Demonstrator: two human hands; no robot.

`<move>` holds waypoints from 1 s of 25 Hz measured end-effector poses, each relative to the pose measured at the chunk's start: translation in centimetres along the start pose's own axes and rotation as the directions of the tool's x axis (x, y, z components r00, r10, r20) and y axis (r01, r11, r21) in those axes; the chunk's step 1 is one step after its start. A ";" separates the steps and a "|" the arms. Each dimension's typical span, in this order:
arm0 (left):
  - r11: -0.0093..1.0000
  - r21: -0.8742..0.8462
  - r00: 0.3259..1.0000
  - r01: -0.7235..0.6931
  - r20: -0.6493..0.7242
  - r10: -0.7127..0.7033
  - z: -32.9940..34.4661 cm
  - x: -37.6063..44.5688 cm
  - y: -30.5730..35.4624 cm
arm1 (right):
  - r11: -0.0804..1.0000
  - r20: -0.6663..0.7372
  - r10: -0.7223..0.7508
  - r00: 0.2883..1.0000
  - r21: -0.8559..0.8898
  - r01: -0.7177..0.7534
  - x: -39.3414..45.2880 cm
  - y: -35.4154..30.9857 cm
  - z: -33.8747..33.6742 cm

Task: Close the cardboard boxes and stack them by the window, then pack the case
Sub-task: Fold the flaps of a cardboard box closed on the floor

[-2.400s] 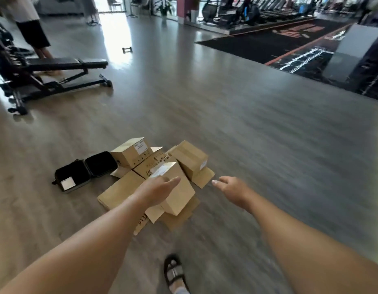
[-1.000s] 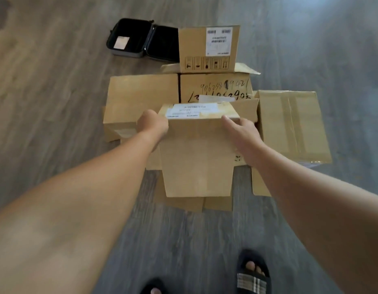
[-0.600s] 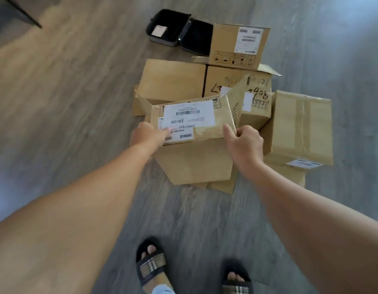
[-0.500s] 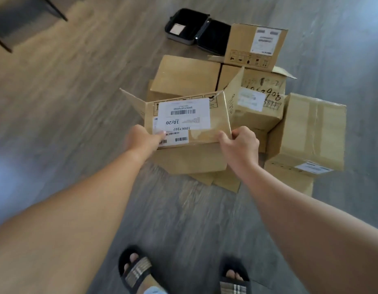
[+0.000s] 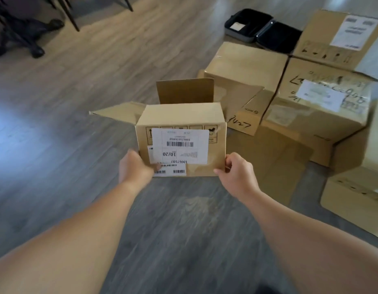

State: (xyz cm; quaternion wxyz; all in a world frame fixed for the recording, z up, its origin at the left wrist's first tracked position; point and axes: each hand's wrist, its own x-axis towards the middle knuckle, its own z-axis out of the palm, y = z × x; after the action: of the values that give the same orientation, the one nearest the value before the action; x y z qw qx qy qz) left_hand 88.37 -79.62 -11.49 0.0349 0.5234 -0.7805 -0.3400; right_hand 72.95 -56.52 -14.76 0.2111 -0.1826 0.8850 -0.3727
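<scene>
Above the floor [image 5: 56,145], in front of the person, a small box [image 5: 181,141] was held in the air by both hands, its labelled side turned toward the camera with the print upside down. Left hand [image 5: 135,168] gripped the lower left corner, thumb pressed on the label [image 5: 179,147]; right hand [image 5: 236,175] had its fingers curled round the lower right edge. One flap [image 5: 184,91] stood up at the far side and another [image 5: 116,112] stuck out to the left, so the box was plainly not yet closed. Off to the right, on the floor, the other boxes lay in a loose cluster: a plain one [image 5: 245,68] tipped on its side, one with handwriting [image 5: 323,96] beside it, one with a white sheet [image 5: 340,37] behind, and part of another [image 5: 357,187] at the right edge, with loose flaps spread flat between them. None looked stacked, and no window showed in view. Behind the cluster the black case [image 5: 262,31] lay open, with only a small pale card inside as far as could be seen. By this showing the work had barely begun: the flaps needed folding in, every box needed carrying to the window, and the case remained unpacked
</scene>
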 end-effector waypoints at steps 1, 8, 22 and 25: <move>1.000 -0.007 1.000 -0.021 -0.007 0.021 0.4 0.5 -1.2 | 1.000 0.011 -0.016 1.000 -0.025 0.016 0.5 0.4 1.0; 1.000 -0.006 0.999 -0.005 -0.039 0.005 3.6 4.0 -8.2 | 0.945 0.194 -0.116 0.974 -0.280 0.168 2.5 2.9 9.1; 0.901 -0.351 0.894 0.256 -0.269 -0.359 4.6 4.4 -5.3 | 0.500 0.238 0.375 0.896 0.762 -0.411 7.3 0.7 6.9; 0.944 -0.206 0.925 0.259 -0.227 -0.304 4.8 4.4 -4.8 | 0.405 0.231 0.170 0.958 0.870 -0.282 10.6 -2.0 4.2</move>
State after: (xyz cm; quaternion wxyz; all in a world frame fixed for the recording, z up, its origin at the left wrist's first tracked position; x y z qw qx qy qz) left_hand 88.23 -82.02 -19.25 0.1308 0.6646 -0.6537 -0.3374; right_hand 66.43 -65.36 -18.42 0.3700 0.0586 0.5570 -0.7412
